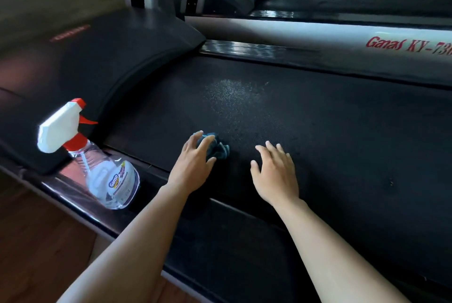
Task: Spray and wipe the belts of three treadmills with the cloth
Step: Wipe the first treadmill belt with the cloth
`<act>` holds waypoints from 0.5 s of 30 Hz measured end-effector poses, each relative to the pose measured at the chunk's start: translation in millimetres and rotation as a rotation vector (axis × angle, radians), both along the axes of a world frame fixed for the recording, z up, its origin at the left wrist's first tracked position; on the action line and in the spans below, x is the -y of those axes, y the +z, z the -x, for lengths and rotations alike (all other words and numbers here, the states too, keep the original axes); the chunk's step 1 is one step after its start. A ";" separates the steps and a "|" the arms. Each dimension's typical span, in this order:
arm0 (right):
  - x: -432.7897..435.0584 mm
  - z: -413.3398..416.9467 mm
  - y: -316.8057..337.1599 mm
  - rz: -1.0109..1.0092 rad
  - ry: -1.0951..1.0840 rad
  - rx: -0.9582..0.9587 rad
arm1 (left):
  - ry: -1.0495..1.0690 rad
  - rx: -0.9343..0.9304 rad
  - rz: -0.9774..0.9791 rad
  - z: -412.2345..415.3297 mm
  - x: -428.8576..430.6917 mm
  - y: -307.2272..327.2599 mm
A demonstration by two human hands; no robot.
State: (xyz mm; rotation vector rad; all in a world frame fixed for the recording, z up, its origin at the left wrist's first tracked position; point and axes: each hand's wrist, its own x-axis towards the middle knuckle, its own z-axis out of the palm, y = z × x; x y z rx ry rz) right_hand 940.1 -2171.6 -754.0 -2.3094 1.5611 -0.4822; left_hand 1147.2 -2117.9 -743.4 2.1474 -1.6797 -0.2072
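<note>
Left of us the spray bottle (88, 156) stands on the side rail (61, 190), our outstretched left hand (193, 160) curls fingers and thumb round the crumpled teal cloth (220, 151) on the black belt (318, 131), and our right hand (274, 175) spreads palm-down beside it.

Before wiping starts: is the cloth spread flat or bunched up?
Bunched: the left hand holds the cloth as a crumpled wad on the belt, not laid flat.

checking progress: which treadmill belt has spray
The nearest belt, where the left hand holds the cloth; a pale droplet patch lies on it. Farther belts show none.
</note>
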 end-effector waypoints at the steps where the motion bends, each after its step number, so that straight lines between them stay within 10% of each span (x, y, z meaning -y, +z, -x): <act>1: 5.8 -2.8 -0.8 0.006 0.002 -0.023 | 0.024 0.028 -0.052 -0.8 5.1 -4.7; 15: 54.6 -14.7 -27.2 -0.025 -0.053 -0.196 | 0.039 0.226 -0.191 -17.7 35.3 -24.8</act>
